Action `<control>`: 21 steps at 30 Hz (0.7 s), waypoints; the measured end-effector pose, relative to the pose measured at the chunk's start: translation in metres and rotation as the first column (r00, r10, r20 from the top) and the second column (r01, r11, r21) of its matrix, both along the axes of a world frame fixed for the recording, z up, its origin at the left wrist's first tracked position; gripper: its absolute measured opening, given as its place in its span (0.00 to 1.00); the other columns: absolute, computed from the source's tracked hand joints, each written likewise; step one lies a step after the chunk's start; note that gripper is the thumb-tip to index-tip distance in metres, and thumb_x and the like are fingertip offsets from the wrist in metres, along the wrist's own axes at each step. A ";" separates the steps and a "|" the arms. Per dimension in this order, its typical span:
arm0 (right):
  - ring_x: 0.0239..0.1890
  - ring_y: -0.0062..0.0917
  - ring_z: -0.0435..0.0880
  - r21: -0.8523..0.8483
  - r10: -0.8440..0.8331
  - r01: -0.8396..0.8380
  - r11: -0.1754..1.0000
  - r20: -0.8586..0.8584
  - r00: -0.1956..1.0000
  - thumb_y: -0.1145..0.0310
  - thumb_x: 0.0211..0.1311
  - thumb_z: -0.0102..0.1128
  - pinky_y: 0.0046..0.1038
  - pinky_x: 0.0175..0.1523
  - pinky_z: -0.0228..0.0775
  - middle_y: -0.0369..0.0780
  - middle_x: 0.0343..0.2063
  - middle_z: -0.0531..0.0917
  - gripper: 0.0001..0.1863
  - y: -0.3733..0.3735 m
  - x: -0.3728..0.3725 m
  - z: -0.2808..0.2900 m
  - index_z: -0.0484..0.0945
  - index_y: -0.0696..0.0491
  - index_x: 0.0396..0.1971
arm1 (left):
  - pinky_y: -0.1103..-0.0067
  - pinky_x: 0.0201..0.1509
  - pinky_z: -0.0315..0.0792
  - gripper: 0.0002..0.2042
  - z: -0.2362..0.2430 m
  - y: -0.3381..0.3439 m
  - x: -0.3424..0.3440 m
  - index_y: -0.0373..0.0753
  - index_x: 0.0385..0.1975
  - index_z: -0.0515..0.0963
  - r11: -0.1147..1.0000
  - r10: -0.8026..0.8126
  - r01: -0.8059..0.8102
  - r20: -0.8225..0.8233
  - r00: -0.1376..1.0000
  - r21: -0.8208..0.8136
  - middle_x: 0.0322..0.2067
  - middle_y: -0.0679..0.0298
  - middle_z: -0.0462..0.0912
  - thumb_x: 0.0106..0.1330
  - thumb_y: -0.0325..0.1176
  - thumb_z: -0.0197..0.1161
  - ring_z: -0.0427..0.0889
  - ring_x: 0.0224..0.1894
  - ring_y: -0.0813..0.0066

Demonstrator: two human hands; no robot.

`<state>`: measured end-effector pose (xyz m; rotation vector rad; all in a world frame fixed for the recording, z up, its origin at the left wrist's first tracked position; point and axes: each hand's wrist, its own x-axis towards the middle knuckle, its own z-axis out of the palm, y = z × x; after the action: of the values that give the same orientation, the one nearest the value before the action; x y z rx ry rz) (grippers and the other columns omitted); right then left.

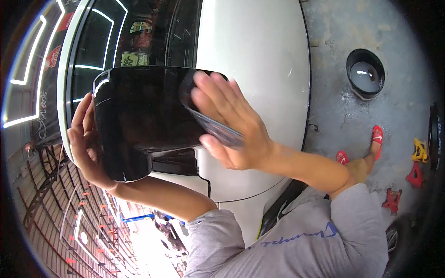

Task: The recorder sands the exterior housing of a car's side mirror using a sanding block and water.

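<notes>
One black mirror [143, 109] on a white car [259, 51] | left hand [85, 146] cups its end, fingers parted | right hand [241, 120], fingers extended, pinches a thin dark sheet [217, 129] over it

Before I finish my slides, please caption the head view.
Left hand cupping the black side mirror of a white car, right hand holding a dark sheet.

black bucket [364, 55], yellow stand [419, 150], two red stands [392, 200]
</notes>
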<state>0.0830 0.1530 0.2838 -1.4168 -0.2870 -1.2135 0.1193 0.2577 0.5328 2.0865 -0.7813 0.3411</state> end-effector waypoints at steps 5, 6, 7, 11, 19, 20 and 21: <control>0.76 0.51 0.58 -0.045 -0.009 0.012 0.999 0.068 0.998 0.63 0.65 0.58 0.47 0.78 0.48 0.54 0.74 0.61 0.38 -0.010 0.024 -0.018 0.61 0.63 0.72 | 0.65 0.72 0.64 0.31 -0.003 -0.002 0.006 0.22 0.64 0.68 0.998 -0.059 0.057 -0.051 0.997 -0.038 0.60 0.44 0.78 0.80 0.48 0.39 0.76 0.63 0.58; 0.77 0.50 0.57 -0.101 0.006 0.002 0.995 0.080 0.997 0.64 0.67 0.55 0.46 0.79 0.44 0.55 0.74 0.61 0.36 -0.027 0.029 -0.004 0.60 0.63 0.72 | 0.65 0.72 0.64 0.30 -0.002 -0.005 0.001 0.22 0.64 0.67 0.999 -0.023 0.021 -0.043 0.999 -0.042 0.60 0.44 0.77 0.80 0.48 0.40 0.76 0.63 0.59; 0.77 0.50 0.57 -0.129 -0.003 0.012 0.992 0.074 0.997 0.64 0.67 0.55 0.46 0.79 0.44 0.55 0.74 0.61 0.36 -0.034 0.035 -0.006 0.60 0.63 0.72 | 0.66 0.72 0.64 0.30 -0.004 -0.013 0.006 0.23 0.65 0.67 0.999 -0.007 0.005 -0.046 0.999 -0.048 0.60 0.44 0.77 0.80 0.47 0.40 0.76 0.63 0.59; 0.79 0.47 0.53 -0.089 0.019 -0.010 0.996 0.106 0.994 0.62 0.72 0.45 0.44 0.81 0.38 0.56 0.75 0.57 0.36 -0.021 0.049 -0.063 0.54 0.62 0.75 | 0.70 0.70 0.64 0.28 -0.003 -0.023 0.011 0.24 0.59 0.75 0.999 -0.002 0.002 0.012 1.000 -0.033 0.56 0.45 0.80 0.78 0.47 0.46 0.77 0.61 0.60; 0.81 0.47 0.42 -0.134 0.046 -0.018 0.991 0.211 0.976 0.63 0.72 0.43 0.45 0.81 0.33 0.55 0.78 0.46 0.38 -0.025 0.060 -0.060 0.45 0.62 0.77 | 0.75 0.68 0.65 0.26 -0.001 -0.037 0.004 0.25 0.56 0.78 0.996 0.013 -0.014 -0.012 1.000 -0.086 0.51 0.50 0.83 0.76 0.46 0.52 0.79 0.56 0.66; 0.81 0.46 0.41 -0.152 0.101 -0.083 0.985 0.111 0.989 0.63 0.73 0.43 0.45 0.81 0.33 0.54 0.79 0.43 0.39 -0.015 0.055 -0.081 0.43 0.62 0.77 | 0.76 0.67 0.66 0.25 -0.002 -0.035 0.011 0.26 0.56 0.78 0.999 0.006 -0.006 0.009 1.000 -0.049 0.51 0.51 0.83 0.77 0.44 0.52 0.80 0.56 0.67; 0.81 0.46 0.41 -0.158 0.115 -0.097 0.983 0.110 0.987 0.63 0.73 0.43 0.45 0.81 0.33 0.54 0.79 0.43 0.39 -0.013 0.056 -0.091 0.43 0.62 0.77 | 0.76 0.67 0.66 0.25 -0.003 -0.033 0.015 0.26 0.56 0.78 0.998 0.020 -0.019 0.008 1.000 -0.056 0.51 0.51 0.83 0.77 0.44 0.52 0.80 0.56 0.67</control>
<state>0.1391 0.1404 0.1924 -1.4432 -0.5415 -1.2103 0.1342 0.2244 0.5297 2.0424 -0.7483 0.3786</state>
